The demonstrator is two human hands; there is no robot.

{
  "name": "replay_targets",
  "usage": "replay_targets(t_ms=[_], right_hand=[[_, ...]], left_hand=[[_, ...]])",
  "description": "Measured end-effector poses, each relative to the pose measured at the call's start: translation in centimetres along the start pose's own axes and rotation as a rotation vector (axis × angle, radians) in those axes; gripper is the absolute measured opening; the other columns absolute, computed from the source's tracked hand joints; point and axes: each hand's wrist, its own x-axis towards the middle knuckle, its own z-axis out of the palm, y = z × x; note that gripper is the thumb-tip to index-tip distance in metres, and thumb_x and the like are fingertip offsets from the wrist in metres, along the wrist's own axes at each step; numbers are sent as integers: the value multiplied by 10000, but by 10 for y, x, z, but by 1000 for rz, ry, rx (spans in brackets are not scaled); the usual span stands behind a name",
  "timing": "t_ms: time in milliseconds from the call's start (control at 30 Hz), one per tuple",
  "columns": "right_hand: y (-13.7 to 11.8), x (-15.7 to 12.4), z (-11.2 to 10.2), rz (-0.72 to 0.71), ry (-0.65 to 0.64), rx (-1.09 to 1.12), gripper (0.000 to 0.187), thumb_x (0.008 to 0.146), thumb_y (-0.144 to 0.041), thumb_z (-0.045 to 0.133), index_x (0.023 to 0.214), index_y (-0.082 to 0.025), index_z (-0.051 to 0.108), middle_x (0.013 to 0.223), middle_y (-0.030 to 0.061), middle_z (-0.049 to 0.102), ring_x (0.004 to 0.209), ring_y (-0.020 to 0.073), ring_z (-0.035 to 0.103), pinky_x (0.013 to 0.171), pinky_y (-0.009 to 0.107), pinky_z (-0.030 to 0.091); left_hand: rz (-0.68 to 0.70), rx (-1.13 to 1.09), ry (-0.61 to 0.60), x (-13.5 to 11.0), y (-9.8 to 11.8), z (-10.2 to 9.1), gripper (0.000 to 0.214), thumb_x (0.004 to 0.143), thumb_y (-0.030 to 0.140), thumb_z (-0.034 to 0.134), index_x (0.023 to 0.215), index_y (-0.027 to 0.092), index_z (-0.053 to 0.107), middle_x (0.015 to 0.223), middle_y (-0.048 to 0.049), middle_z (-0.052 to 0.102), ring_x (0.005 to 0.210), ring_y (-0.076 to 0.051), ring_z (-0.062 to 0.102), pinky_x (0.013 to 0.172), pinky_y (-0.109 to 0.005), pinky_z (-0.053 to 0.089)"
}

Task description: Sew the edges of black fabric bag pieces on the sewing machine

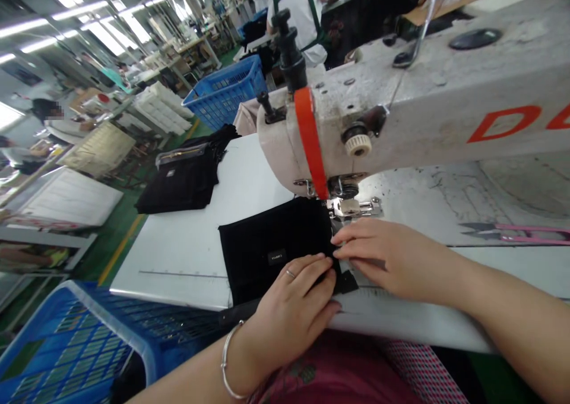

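Observation:
A black fabric piece [253,243] with a small dark label [276,256] lies on the white sewing table, its right edge by the presser foot [350,208] of the sewing machine [294,136]. My left hand [298,297], wearing a ring and a bracelet, rests flat on the fabric's lower right part, fingers stretched out. Just in front of the presser foot, my right hand [378,252] has its fingertips closed at the fabric's right edge. A dark strip [347,282] sticks out below, between the two hands.
Pink-handled thread snips [525,233] lie right of my right hand. A stack of black fabric pieces [182,175] sits at the table's far left. Blue crates stand below left [151,333] and behind [227,89]. A person in a white shirt [298,6] is beyond the machine.

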Motion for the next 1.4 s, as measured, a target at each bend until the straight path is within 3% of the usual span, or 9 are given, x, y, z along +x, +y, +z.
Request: replay_targets(t_ms=[333,633,933,1067,1167,1333,1400], right_hand=[[9,6,12,-31,90,-194,324,876,-114,482,1126,-174,680,1199,88,646,1076,244,587,950,451,483],[9,11,21,167,70,-347,454,848,-147,475,1295,-157,557,1082,122,636,963,259,612,812,397,512],[4,17,21,259,78,-417,427,863,-173,480,1284,-164,545,980,94,673,853,246,632,716,353,487],[9,12,15,213,215,-382,296,886,-177,472,1146,-155,611,995,102,644,918,244,604,768,357,481],[14,11,8,255,309,-418,202,929,-247,462,994,-165,635,981,104,636,949,257,587,779,372,470],[18,13,3,377,192,-621,374,971,-404,425,737,-189,623,761,81,620,829,270,582,665,386,435],[18,13,5,357,191,-639,428,965,-425,441,634,-197,589,681,71,587,773,263,564,649,389,428]], left_hand=[[49,-33,69,27,-41,4,318,944,299,546,1216,137,583,1289,-91,585,1260,-205,502,1105,-368,424],[98,-46,93,55,-75,3,289,940,297,535,1182,157,607,1279,-95,595,1217,-231,536,1065,-419,457],[166,-47,140,71,-100,5,271,941,329,564,1152,178,643,1211,-71,652,1148,-224,588,1019,-417,489],[260,-72,160,72,-115,1,227,934,300,586,1112,186,668,1159,-59,688,1107,-208,616,998,-417,503],[290,-142,182,73,-122,-3,167,924,232,603,1062,185,683,1126,-47,713,1064,-175,647,971,-384,523],[225,-243,219,71,-117,0,103,910,181,614,966,184,700,1071,-42,738,1001,-164,683,918,-377,553],[163,-256,236,70,-108,3,90,905,173,616,929,184,702,1034,-36,744,976,-166,687,900,-373,556]])
